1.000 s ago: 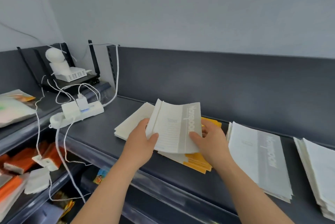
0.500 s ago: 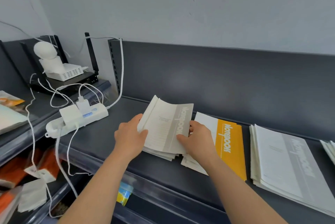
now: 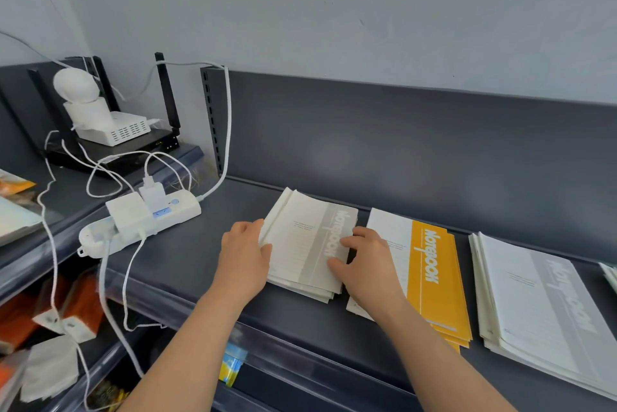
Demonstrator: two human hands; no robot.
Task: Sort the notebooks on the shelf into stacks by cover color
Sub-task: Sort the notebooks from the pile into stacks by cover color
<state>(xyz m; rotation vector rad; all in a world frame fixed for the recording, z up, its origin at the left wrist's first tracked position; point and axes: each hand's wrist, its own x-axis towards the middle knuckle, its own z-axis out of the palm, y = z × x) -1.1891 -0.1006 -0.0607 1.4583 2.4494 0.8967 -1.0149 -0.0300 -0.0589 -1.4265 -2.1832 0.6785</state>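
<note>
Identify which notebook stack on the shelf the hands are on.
The leftmost stack, cream with a beige band: the left hand grips its edge, the right hand presses its cover. The yellow-banded stack and grey-banded stack lie further right.

"NOTEBOOK" | beige notebook | yellow notebook | grey notebook
</note>
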